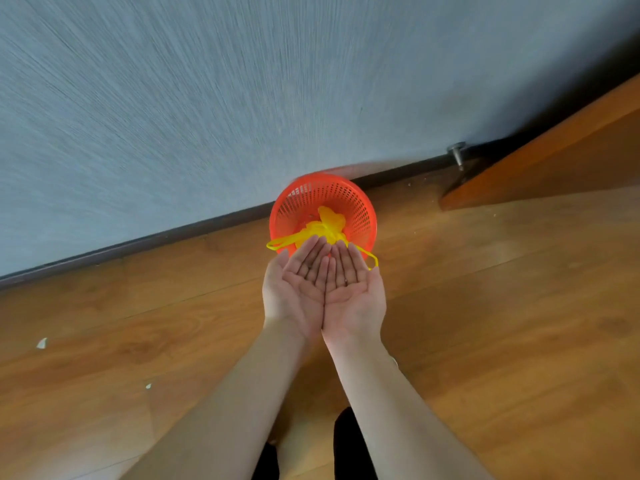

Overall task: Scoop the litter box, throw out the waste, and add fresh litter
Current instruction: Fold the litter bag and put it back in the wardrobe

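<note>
Head view, yellow bag (329, 225) handles splayed sideways

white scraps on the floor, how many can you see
2 plain ones: a larger white scrap at far left, and a smaller one nearer the left forearm. Faint specks near the baseboard by the door may be more.

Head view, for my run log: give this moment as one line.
left hand: open, palm up | right hand: open, palm up | yellow bag: in orange basket | basket: on floor by wall

We hold left hand (294, 289) and right hand (353, 289) palms-up, edges touching, fingers straight, mid-frame; both forearms extend from bottom edge.
</note>
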### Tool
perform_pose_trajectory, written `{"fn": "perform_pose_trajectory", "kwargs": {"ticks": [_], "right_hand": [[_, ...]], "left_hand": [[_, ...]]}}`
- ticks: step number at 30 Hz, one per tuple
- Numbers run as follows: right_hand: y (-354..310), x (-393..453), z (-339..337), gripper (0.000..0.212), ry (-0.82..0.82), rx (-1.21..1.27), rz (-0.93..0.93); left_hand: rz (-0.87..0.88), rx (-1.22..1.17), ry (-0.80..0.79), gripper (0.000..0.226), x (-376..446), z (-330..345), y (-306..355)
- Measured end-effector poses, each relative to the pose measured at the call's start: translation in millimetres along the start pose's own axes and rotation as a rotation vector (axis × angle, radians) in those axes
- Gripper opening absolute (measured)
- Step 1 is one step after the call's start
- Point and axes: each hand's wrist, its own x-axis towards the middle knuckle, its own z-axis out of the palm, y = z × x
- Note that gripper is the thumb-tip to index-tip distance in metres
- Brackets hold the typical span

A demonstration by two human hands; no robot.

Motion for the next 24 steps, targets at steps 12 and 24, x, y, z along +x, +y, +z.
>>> {"fn": "perform_pose_trajectory", "kwargs": {"ticks": [12, 24], "right_hand": [[33, 116, -23, 0.055, -0.068, 0.009, -0.063], [34, 150, 4, 0.06, -0.133, -0.103, -0.002]], "left_hand": [[0.041, 0.028, -0.1, 0.046, 117, -28, -6], [0.082, 0.048, -0.144, 0.051, 157, -14, 11]]}}
